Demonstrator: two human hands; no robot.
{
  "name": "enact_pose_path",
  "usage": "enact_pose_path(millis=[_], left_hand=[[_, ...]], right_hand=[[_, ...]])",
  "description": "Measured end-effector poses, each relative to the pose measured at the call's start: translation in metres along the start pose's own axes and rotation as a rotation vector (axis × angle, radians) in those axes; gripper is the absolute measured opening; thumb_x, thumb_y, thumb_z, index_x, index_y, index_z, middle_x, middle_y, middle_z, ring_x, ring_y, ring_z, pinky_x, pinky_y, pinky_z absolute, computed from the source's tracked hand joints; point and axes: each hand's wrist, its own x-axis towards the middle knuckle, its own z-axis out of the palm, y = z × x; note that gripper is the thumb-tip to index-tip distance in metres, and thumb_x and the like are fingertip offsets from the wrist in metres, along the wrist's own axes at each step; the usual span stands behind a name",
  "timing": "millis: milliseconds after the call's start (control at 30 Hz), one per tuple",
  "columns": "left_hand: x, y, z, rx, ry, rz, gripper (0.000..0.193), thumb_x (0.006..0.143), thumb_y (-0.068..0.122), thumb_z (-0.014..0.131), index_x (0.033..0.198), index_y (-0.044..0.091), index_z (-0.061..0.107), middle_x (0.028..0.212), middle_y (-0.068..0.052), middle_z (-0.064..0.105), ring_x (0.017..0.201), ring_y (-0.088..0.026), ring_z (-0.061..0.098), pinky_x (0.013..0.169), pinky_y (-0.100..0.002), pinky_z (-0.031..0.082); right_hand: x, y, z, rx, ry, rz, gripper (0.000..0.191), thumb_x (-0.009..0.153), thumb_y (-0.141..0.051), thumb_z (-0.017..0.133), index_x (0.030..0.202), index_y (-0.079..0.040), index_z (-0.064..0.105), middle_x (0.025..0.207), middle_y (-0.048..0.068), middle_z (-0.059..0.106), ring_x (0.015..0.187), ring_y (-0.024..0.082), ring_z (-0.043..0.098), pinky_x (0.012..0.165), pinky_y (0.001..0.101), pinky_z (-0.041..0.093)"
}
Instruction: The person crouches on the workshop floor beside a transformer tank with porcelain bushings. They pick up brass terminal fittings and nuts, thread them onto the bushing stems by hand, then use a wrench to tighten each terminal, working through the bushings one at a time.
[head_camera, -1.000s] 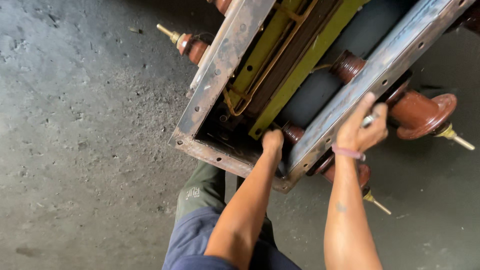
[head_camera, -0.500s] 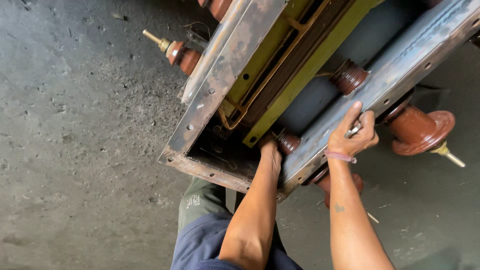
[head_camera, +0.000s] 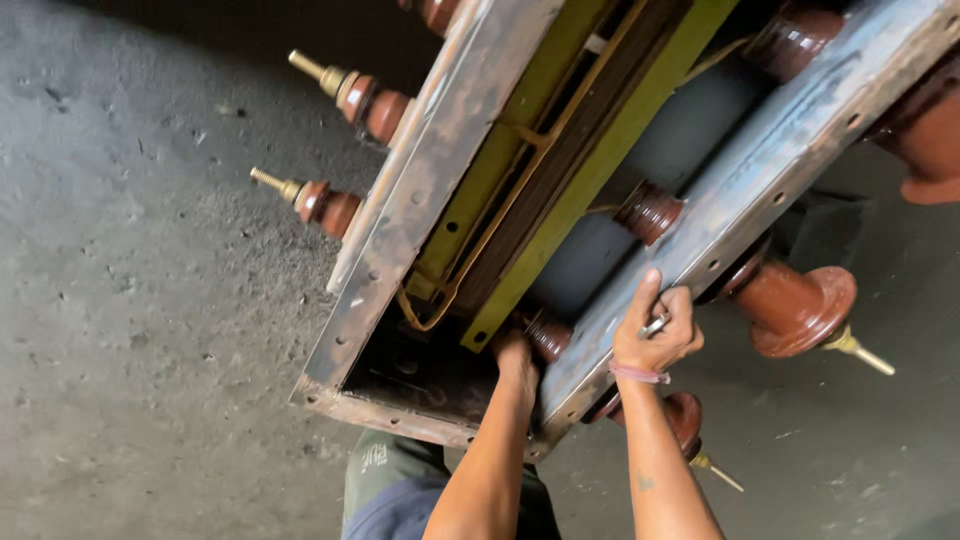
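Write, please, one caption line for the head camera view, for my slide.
Left hand reaches inside a rusty metal frame by a brown insulator; right hand grips a small metal tool on the rail.

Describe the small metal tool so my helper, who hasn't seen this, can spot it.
Find the rusty steel frame on the concrete floor. On its right rail rests the right hand. The small metal tool is the shiny silver piece in that fist, unlike the brown insulators nearby.

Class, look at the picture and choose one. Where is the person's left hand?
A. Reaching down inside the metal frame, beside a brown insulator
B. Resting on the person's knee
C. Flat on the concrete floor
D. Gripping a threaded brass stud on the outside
A: the left hand is inside the rusty metal frame, next to a brown ribbed insulator.
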Motion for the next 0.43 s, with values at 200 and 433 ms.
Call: enact_pose_path(millis=[200,433], left_hand=[[-0.037,0.01,0.003,0.96,-0.158,0.521,0.032,0.102,0.019,0.055,0.129,0.002,0.063,0.125,-0.025,0.066,0.115,-0.043,0.061,0.101,-0.05,0.047],[0.008,0.019,0.097,1.186,-0.594,1.308,0.062,0.09,0.0,0.054,0.15,0.0,0.044,0.15,-0.024,0.05,0.139,-0.042,0.049,0.117,-0.047,0.04]], right_hand=[[0.003,-0.004,0.0,0.036,0.03,-0.019,0.055,0.106,-0.032,0.071,0.069,-0.008,0.039,0.058,0.006,0.036,0.051,0.026,0.042,0.055,0.0423,0.034],[-0.001,-0.008,-0.002,0.064,0.029,0.037,0.053,0.103,-0.031,0.072,0.068,-0.008,0.04,0.057,0.006,0.038,0.049,0.024,0.04,0.052,0.0398,0.034]])
